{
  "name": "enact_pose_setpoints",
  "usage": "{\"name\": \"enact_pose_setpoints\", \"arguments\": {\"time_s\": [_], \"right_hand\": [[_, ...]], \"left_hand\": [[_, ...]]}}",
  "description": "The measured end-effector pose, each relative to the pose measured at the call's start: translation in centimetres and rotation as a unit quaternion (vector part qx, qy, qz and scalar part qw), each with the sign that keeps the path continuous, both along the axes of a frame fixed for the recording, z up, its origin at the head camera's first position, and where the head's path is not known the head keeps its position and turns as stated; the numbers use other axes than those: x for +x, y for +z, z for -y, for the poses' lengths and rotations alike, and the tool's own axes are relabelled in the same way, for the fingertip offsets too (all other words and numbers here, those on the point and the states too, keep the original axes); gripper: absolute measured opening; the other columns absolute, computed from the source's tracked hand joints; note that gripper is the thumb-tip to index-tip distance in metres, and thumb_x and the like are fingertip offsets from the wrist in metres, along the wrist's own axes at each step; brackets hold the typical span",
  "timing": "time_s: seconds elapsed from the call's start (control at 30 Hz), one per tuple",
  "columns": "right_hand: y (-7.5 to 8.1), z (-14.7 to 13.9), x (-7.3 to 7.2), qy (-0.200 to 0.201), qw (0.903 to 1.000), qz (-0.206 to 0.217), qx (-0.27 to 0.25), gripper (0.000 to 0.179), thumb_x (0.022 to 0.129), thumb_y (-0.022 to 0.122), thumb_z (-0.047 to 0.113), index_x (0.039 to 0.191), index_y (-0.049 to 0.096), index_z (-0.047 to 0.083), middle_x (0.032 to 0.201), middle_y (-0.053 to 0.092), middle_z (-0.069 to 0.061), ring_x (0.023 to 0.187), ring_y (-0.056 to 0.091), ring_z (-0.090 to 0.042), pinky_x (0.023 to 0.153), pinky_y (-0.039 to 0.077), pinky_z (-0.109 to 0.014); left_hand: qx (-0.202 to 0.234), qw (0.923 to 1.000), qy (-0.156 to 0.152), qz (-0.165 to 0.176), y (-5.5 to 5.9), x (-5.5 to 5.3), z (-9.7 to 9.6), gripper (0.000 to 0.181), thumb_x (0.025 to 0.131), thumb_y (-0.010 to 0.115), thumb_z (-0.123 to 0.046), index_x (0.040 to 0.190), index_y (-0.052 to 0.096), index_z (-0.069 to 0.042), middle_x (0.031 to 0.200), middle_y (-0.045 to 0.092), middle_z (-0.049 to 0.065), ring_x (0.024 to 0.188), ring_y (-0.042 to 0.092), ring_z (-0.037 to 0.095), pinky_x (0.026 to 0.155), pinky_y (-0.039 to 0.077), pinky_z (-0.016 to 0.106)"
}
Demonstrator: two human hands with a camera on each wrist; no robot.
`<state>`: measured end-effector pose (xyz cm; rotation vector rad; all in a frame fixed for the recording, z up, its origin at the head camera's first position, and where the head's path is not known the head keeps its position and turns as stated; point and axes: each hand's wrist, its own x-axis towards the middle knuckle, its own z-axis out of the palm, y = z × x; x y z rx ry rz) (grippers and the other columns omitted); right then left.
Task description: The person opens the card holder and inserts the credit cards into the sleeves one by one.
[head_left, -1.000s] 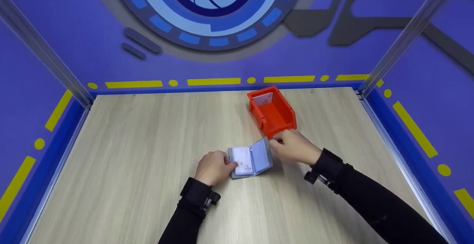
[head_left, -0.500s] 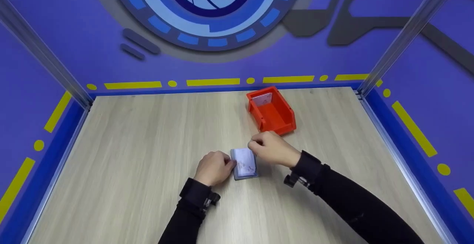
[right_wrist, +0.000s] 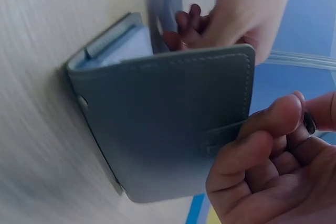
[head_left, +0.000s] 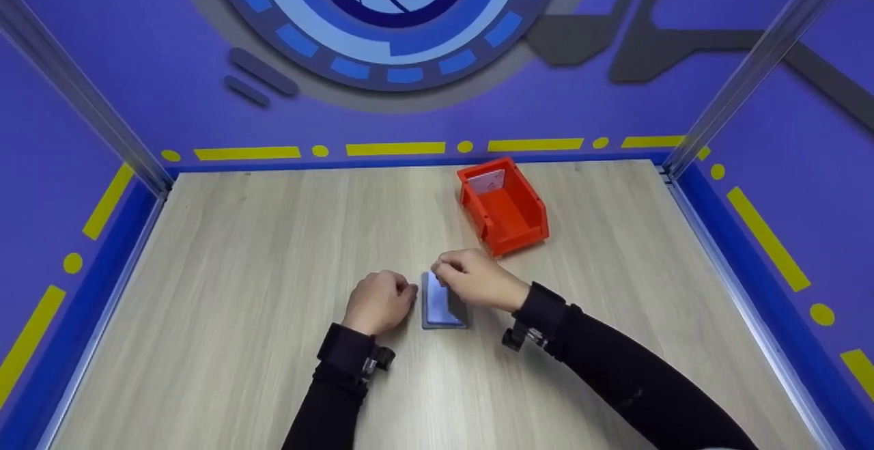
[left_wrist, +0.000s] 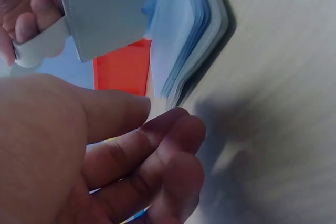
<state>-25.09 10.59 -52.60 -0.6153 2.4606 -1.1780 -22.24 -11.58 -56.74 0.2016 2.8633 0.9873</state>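
Note:
A small grey card holder (right_wrist: 163, 124) with stitched edges lies on the table, its cover raised partway over pale blue plastic sleeves (left_wrist: 176, 30). My right hand (head_left: 481, 279) pinches the strap (left_wrist: 44, 43) on the cover's free edge between thumb and fingers; a dark round snap (right_wrist: 310, 123) shows at the strap's end. Just left of the holder is my left hand (head_left: 380, 302), apart from it. Its fingers (left_wrist: 178, 177) are loosely bent with nothing between them and the thumb.
Behind the holder and slightly right stands a red plastic bin (head_left: 520, 240), with a pale patterned card (head_left: 486, 181) against its back wall. Blue-purple panels (head_left: 382, 129) border the wooden table (head_left: 273, 245) at the back and sides.
My right hand has moved left, swinging the cover from opened out to over the sleeves. My left hand has let go of the holder's left edge and drawn slightly left.

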Motion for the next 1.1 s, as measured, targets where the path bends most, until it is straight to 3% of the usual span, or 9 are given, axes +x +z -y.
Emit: {"name": "enact_pose_setpoints", "arguments": {"time_s": [0.2,0.43,0.63,0.87,1.1], "right_hand": [[-1.5,0.1,0.3,0.037,0.9993,0.005,0.005,0.039,0.114,0.059,0.046,0.085,0.064,0.019,0.072,0.050,0.009,0.065,0.049,-0.008,0.061,0.039,-0.024],[-3.0,-0.6,0.3,0.023,0.9975,-0.022,0.064,0.027,0.106,0.065,0.024,0.079,0.062,0.022,0.070,0.048,0.012,0.066,0.048,-0.006,0.061,0.036,-0.023],[-3.9,-0.9,0.6,0.005,0.9940,-0.051,0.097,0.035,0.101,0.069,0.022,0.068,0.057,0.024,0.062,0.045,0.013,0.063,0.046,-0.006,0.060,0.035,-0.023],[-4.5,-0.8,0.7,0.002,0.9904,-0.080,0.113,0.044,0.102,0.075,0.028,0.063,0.057,0.022,0.059,0.045,0.014,0.061,0.046,-0.005,0.060,0.036,-0.022],[-4.6,-1.4,0.4,0.001,0.9897,-0.073,0.123,0.044,0.101,0.077,0.032,0.063,0.058,0.022,0.060,0.047,0.014,0.061,0.047,-0.005,0.060,0.035,-0.022]], "left_hand": [[0.005,0.9996,0.026,0.010,0.3,-0.3,0.7,0.028,0.102,0.068,-0.019,0.074,0.069,-0.016,0.069,0.057,-0.004,0.061,0.051,0.016,0.059,0.037,0.032],[0.009,0.9990,0.033,0.028,0.9,-0.4,1.5,0.016,0.103,0.068,-0.013,0.097,0.082,-0.012,0.088,0.076,0.003,0.071,0.062,0.017,0.067,0.045,0.033],[0.013,0.9996,0.013,0.022,0.8,-0.4,1.3,0.017,0.106,0.065,-0.015,0.101,0.082,-0.013,0.085,0.074,0.001,0.067,0.058,0.016,0.067,0.044,0.033],[0.028,0.9996,-0.007,0.006,0.1,-0.2,0.1,0.015,0.105,0.072,-0.026,0.104,0.082,-0.015,0.081,0.071,-0.001,0.066,0.057,0.015,0.065,0.042,0.032],[0.012,0.9997,-0.008,0.019,-0.4,-0.1,-0.5,0.015,0.101,0.078,-0.029,0.099,0.082,-0.015,0.085,0.074,0.000,0.070,0.059,0.015,0.068,0.045,0.033]]}}
